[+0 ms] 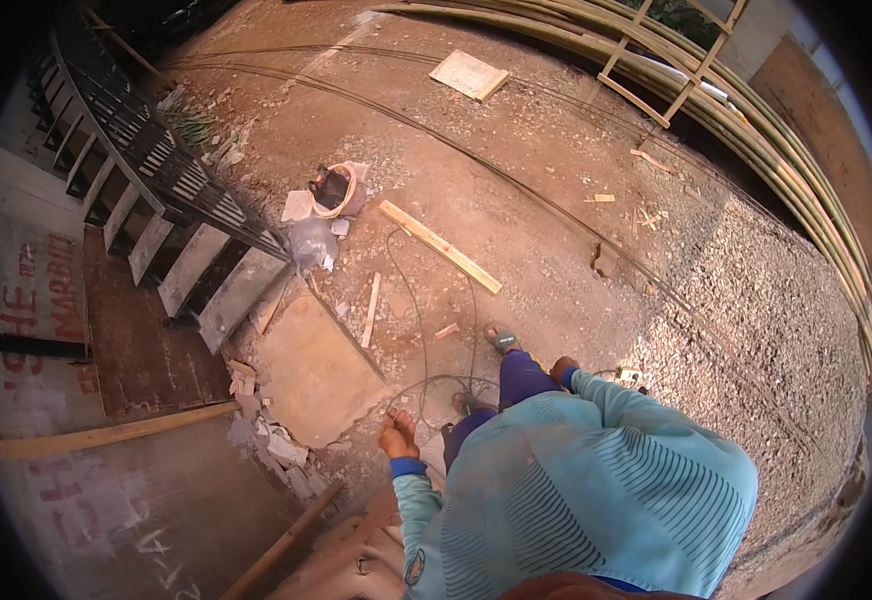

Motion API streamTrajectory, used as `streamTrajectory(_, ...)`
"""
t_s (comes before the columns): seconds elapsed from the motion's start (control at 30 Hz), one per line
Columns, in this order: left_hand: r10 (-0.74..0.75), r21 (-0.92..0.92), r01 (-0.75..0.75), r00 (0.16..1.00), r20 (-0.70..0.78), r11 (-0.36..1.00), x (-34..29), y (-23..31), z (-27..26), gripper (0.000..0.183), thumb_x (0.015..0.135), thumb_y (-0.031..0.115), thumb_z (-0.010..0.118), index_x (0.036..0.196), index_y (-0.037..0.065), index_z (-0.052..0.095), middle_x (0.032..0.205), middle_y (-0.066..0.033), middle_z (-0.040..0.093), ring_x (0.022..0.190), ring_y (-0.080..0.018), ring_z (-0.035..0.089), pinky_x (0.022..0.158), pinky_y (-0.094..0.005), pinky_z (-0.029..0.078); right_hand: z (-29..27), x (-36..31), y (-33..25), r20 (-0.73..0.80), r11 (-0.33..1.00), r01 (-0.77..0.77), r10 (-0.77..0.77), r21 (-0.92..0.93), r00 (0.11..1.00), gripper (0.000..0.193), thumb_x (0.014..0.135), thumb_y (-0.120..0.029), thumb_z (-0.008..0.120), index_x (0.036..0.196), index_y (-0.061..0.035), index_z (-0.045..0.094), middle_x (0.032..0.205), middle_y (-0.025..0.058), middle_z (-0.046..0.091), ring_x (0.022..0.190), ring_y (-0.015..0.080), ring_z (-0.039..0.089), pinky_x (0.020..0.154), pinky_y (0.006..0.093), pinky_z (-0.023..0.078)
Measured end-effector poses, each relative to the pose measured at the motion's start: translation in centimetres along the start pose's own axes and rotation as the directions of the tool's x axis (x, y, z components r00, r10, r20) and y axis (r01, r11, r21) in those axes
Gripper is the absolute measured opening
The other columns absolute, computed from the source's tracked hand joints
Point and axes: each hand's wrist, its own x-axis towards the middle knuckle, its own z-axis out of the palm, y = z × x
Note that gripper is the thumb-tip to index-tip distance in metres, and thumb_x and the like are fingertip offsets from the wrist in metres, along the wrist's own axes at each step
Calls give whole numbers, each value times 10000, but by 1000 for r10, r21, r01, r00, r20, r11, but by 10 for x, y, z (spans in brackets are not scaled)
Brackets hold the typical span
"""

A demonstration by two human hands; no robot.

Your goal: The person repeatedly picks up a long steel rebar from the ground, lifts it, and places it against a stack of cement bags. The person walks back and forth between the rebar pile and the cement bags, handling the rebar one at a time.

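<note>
My left hand [398, 435] hangs beside my left leg, its fingers loosely bent and a little apart, with nothing visible in it. Close to it, a thin black cable [424, 340] loops over the dirt and passes around my feet. My right hand [563, 370] is at my right thigh, back upward and fingers curled under; whatever the fingers may hold is hidden. Just beyond my right sleeve lies a small pale box [629, 376], like a socket block, on the gravel. My sandaled feet [501, 338] stand one ahead of the other.
A wooden plank [441, 246] lies ahead, near a bucket [354, 190] and a plastic bag [313, 245]. Metal stairs [196, 270] descend on the left beside a flat slab [311, 365] and rubble. Long bamboo poles [786, 150] line the right; long rods [456, 150] cross the ground.
</note>
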Motion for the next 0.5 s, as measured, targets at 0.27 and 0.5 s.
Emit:
streamTrajectory(0.27, -161, 129, 181, 976, -147, 975, 68, -51, 4, 306, 959, 278, 449, 1108, 26, 540, 964, -135, 629, 783, -243, 618, 645, -342, 534, -50, 16, -20, 20, 913, 346, -351, -217, 936, 273, 804, -288, 601, 949, -88, 717, 869, 135, 704, 889, 296, 673, 809, 374, 537)
streamTrajectory(0.5, -286, 139, 331, 920, -267, 933, 128, -87, 58, 367, 965, 302, 418, 1209, 37, 485, 975, -164, 629, 793, -285, 625, 612, -384, 556, -129, 43, 2, -115, 940, 188, -162, 284, 980, 309, 832, -338, 590, 944, -67, 686, 918, 124, 691, 924, 299, 651, 788, 400, 517)
